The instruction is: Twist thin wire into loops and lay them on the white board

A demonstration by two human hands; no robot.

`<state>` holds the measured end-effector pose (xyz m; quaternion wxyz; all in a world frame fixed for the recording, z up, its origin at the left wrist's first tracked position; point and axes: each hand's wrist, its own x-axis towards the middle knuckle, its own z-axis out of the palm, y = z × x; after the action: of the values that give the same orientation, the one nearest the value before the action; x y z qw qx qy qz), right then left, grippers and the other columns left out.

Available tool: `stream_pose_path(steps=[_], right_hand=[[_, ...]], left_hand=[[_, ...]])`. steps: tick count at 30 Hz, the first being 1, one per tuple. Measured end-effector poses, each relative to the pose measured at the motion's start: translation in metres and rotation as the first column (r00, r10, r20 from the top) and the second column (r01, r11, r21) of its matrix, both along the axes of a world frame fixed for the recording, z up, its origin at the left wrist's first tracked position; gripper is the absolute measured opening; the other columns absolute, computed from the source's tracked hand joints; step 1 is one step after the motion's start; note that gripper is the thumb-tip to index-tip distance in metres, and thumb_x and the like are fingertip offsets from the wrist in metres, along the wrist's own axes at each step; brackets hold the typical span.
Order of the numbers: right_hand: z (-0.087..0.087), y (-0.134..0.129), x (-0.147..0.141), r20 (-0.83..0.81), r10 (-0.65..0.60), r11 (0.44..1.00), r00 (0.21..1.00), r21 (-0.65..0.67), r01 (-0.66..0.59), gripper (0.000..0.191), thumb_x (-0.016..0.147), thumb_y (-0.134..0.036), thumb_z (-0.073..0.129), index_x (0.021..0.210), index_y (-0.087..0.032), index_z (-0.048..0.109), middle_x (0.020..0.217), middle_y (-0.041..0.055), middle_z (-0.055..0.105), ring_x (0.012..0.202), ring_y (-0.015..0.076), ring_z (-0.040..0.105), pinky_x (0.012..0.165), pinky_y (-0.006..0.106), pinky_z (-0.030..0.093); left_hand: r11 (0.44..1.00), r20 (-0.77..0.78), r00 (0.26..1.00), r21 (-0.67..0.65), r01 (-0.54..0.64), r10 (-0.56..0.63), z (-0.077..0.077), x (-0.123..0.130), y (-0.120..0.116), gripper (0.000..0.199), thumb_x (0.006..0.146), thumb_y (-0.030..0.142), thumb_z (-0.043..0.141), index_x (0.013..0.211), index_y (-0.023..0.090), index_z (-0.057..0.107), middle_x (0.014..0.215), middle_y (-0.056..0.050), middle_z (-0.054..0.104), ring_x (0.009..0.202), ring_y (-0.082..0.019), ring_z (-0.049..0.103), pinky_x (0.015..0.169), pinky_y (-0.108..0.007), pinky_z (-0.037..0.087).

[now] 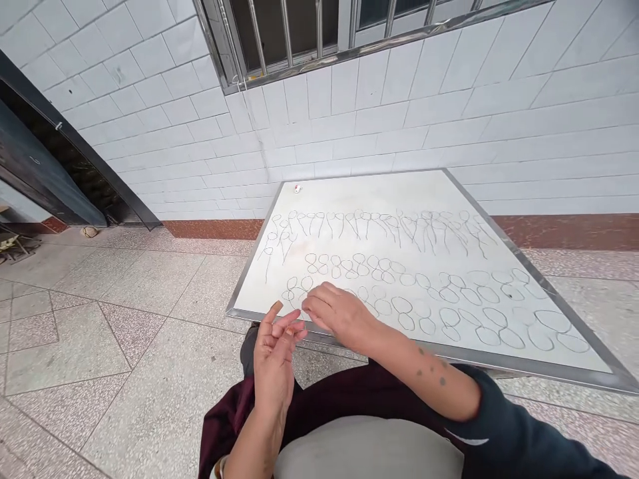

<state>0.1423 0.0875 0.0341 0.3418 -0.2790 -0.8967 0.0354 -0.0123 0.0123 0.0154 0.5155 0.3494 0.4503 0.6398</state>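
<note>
My left hand (275,356) is palm up at the table's near left edge, its thumb against curled fingers and one finger raised. Just right of it, my right hand (342,319) is palm down over the edge, fingertips pressed together. Anything thin between the fingertips is too small to make out. On the white table (359,189) lie rows of thin dark loops. The far row has loops with long loose tails (359,226); the nearer rows are closed double loops (402,306), larger toward the right.
A small white and red object (297,189) sits at the table's far left corner. The metal-framed table stands by a white tiled wall (319,133) under a barred window (299,33). A dark doorway (54,146) is at the left, with speckled floor (150,319) before it.
</note>
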Motion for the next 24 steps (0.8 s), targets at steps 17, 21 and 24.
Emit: stream_pose_path(steps=[17,21,24], right_hand=[[0.002,-0.052,0.010,-0.483,-0.288,0.807,0.827,-0.587,-0.062,0.009,0.085,-0.022,0.060,0.092,-0.023,0.056,0.089,0.0012,0.059,0.077,0.0130,0.058,0.071,0.028,0.050],[0.001,-0.056,0.009,-0.524,-0.304,0.753,0.796,-0.644,-0.136,0.017,0.082,-0.022,0.062,0.095,-0.024,0.052,0.091,0.0006,0.061,0.079,0.0128,0.059,0.071,0.029,0.050],[0.000,-0.057,0.007,-0.576,-0.289,0.734,0.765,-0.646,-0.209,0.026,0.081,-0.021,0.063,0.101,-0.024,0.046,0.091,0.0002,0.061,0.078,0.0124,0.059,0.071,0.029,0.050]], left_hand=[[0.987,-0.055,0.985,-0.025,0.160,-0.161,0.026,0.016,-0.038,0.050,0.086,0.027,0.059,0.133,0.026,0.044,0.125,-0.011,0.061,0.099,-0.020,0.065,0.086,-0.035,0.051],[0.989,-0.052,0.988,-0.026,0.146,-0.148,0.029,0.017,-0.040,0.045,0.088,0.027,0.057,0.131,0.025,0.046,0.121,-0.010,0.062,0.097,-0.019,0.065,0.085,-0.034,0.051],[0.992,-0.057,0.991,-0.044,0.117,-0.119,0.028,0.017,-0.039,0.043,0.087,0.027,0.058,0.128,0.024,0.048,0.115,-0.009,0.065,0.090,-0.018,0.067,0.082,-0.033,0.051]])
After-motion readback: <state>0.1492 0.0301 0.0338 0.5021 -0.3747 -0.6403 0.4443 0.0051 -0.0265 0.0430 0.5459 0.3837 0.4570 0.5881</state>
